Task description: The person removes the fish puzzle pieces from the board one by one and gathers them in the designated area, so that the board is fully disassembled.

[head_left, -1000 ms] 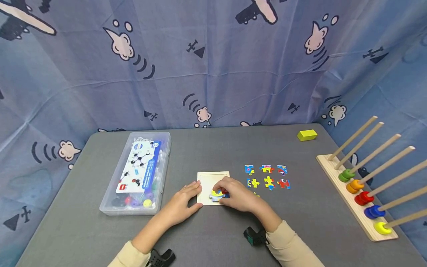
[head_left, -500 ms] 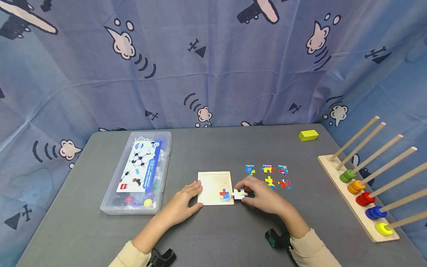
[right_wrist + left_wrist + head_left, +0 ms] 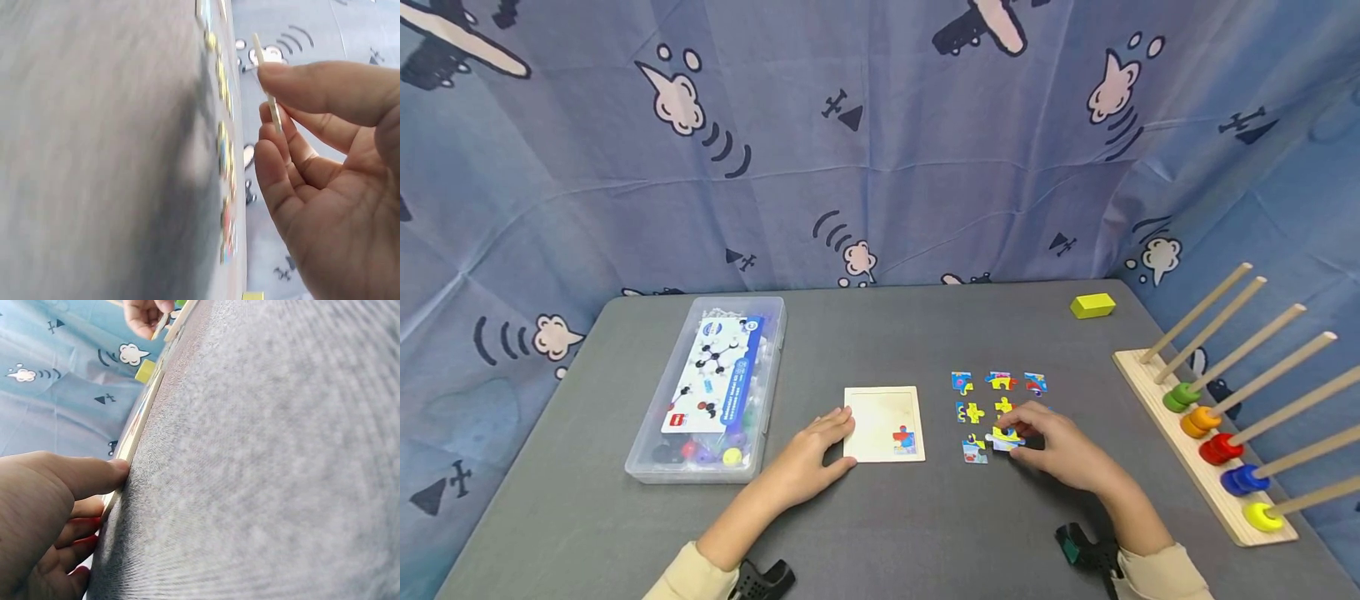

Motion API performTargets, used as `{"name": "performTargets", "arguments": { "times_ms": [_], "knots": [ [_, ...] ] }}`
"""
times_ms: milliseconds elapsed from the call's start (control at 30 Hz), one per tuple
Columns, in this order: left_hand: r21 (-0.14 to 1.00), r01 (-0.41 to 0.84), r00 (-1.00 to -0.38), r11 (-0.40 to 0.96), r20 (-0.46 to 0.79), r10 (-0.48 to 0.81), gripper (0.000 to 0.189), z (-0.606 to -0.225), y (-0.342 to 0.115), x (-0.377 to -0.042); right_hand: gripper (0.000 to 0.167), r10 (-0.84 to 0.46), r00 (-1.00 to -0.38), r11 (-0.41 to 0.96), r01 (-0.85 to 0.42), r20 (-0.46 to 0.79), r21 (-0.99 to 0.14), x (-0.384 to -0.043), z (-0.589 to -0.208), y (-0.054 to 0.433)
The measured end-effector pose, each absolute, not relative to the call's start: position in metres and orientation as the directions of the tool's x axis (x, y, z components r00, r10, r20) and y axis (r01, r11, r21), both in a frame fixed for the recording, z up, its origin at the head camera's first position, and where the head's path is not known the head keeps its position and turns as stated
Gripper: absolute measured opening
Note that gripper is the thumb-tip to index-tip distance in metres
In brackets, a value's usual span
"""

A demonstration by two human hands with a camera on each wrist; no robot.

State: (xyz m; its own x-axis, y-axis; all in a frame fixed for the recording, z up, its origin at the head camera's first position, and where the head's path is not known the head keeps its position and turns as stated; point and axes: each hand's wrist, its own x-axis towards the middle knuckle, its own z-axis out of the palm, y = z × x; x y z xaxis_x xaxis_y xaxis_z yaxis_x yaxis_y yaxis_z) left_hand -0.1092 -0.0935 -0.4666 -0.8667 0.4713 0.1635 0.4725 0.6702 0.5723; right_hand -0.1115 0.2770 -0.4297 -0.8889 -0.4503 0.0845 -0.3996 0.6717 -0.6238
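My right hand [image 3: 1052, 440] pinches a puzzle piece [image 3: 1004, 439] between thumb and fingers. In the right wrist view that piece [image 3: 269, 87] is seen edge-on, held off the grey table. Several other puzzle pieces lie in rows beside and beyond this hand, among them a blue-and-yellow piece [image 3: 975, 450] just to its left; the hand hides part of the set. A square wooden puzzle tray [image 3: 872, 417] lies to the left, with one red-and-blue piece [image 3: 904, 440] in its lower right corner. Against the tray's left edge rests my left hand [image 3: 808, 457], fingers extended, thumb touching the near left corner.
A clear plastic case [image 3: 707, 392] with a molecular model label stands at the left. At the right is a wooden peg stand [image 3: 1206, 450] with coloured rings on tall rods. A yellow block [image 3: 1092, 305] sits near the far right corner. A patterned curtain hangs behind.
My right hand has left the tray and moved right with the puzzle piece, over to the loose pieces. The red-and-blue piece in the tray is uncovered. My left hand has stayed put.
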Motion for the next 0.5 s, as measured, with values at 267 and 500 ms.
{"name": "performTargets", "arguments": {
  "times_ms": [267, 500],
  "knots": [
    [0.583, 0.45, -0.874, 0.676, 0.132, 0.468, 0.053, -0.466, -0.095, -0.108, 0.03, -0.422, -0.906, 0.703, -0.329, 0.003, -0.63, -0.11, -0.435, 0.295],
    [0.584, 0.456, -0.87, 0.672, 0.135, 0.473, 0.053, -0.465, -0.094, -0.108, 0.029, -0.458, -0.889, 0.675, -0.363, 0.02, -0.642, -0.108, -0.44, 0.298]
  ]
}}
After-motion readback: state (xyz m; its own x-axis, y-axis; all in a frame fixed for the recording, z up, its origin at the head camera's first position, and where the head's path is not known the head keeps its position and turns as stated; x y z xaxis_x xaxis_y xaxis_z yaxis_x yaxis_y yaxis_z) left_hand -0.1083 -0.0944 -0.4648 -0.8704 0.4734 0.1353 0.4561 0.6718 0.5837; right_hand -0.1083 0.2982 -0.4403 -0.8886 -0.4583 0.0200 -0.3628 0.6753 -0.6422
